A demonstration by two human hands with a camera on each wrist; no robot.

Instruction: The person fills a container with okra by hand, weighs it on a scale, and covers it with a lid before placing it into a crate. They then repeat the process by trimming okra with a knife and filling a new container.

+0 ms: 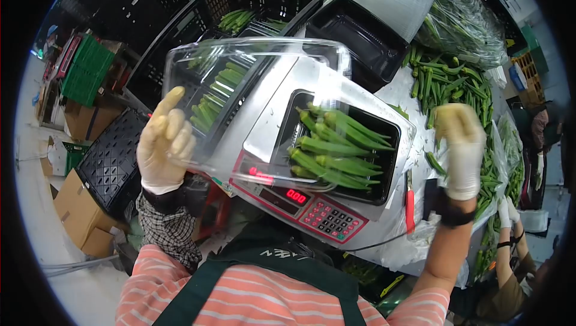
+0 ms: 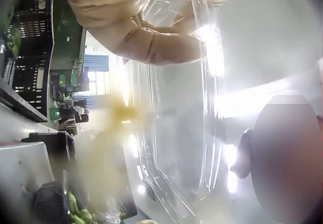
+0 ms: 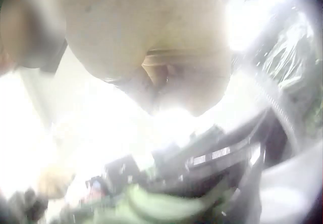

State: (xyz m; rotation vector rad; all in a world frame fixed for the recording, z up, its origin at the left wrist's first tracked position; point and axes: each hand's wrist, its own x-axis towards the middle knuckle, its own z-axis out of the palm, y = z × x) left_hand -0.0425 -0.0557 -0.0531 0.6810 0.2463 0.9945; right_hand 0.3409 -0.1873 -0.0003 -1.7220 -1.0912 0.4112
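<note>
My gloved left hand (image 1: 165,146) pinches the near left edge of a clear plastic lid (image 1: 180,62). In the left wrist view its curled fingers (image 2: 161,47) wrap the edge of this lid. The tilted lid overlaps a black tray (image 1: 393,146) of okra (image 1: 342,146). Beneath that tray is a scale (image 1: 255,119) whose red display (image 1: 296,196) reads 0.00. My gloved right hand (image 1: 461,140) is raised right of the tray, over the loose okra pile, with its fingers loosely bent. Nothing shows between the right fingers (image 3: 192,82) in the blurred right wrist view.
A black crate (image 1: 198,14) with packed okra stands at the back left. Behind the scale is a bare black tray (image 1: 360,32). Loose okra (image 1: 456,86) and a plastic bag (image 1: 465,23) lie at right. A red-handled knife (image 1: 410,212) lies near the scale; another person's hands (image 1: 509,212) work far right.
</note>
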